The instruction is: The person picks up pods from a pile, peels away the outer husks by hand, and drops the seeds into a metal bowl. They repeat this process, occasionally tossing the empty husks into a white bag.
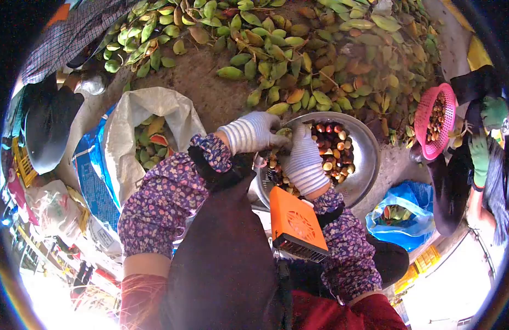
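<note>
Both my hands wear white-and-blue striped gloves and meet over the left rim of a metal colander (367, 157). A small green pod (285, 132) shows between them. My left hand (250, 133) is closed on its left side, and my right hand (305, 163) has its fingers bent against its right side; the fingertips are partly hidden. Brown and cream nuts (337, 146) lie in the colander under and beside my right hand. An orange portable fan (296, 220) hangs by my right forearm.
A large heap of green pods (298, 49) covers the ground ahead. To the left stands an open white sack (120, 132) with husks inside; a blue plastic bag (414, 206) lies right. A co-worker's green-gloved hand (479, 154) is near a pink basket (425, 121) of nuts.
</note>
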Motion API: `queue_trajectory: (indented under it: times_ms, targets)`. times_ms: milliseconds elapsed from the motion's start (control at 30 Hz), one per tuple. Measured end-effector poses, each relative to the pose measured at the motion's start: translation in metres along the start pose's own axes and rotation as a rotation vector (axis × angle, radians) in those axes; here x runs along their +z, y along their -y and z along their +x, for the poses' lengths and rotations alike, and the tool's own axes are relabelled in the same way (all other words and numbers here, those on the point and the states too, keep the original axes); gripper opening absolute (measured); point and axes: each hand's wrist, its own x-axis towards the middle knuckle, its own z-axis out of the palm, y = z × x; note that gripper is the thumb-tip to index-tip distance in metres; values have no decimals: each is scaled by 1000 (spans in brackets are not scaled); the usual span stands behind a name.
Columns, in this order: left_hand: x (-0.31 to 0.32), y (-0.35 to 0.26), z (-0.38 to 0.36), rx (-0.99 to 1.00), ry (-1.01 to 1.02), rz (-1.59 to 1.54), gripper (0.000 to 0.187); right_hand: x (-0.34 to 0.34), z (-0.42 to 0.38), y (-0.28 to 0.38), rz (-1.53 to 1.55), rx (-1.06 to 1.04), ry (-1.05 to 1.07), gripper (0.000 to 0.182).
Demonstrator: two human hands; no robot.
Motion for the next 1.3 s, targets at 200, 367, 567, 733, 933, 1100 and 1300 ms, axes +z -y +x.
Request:
queue_trajectory:
  times_ms: [200, 367, 567, 733, 933, 1100, 1300]
  targets:
    - [-3, -6, -6, 32, -168, -89, 50, -1, 8, -5, 146, -231, -276, 38]
    - [-11, 38, -5, -27, -457, -133, 37, -10, 21, -24, 876, 203, -277, 16]
    - [-64, 57, -22, -382, -788, 579, 42, -33, 0, -40, 1430, 426, -175, 25]
    - [-62, 56, 13, -424, -592, 632, 51, -10, 6, -87, 974, 286, -182, 23]
    - [-65, 83, 14, -431, -693, 402, 59, -47, -1, -78, -107, -87, 13, 21]
    - [-45, 104, 0, -77, -946, 226, 50, -67, 7, -20, 74, -38, -214, 17]
    - [-25, 3, -21, 585, -1013, 149, 50, -42, 24, 15, 840, 87, -15, 29]
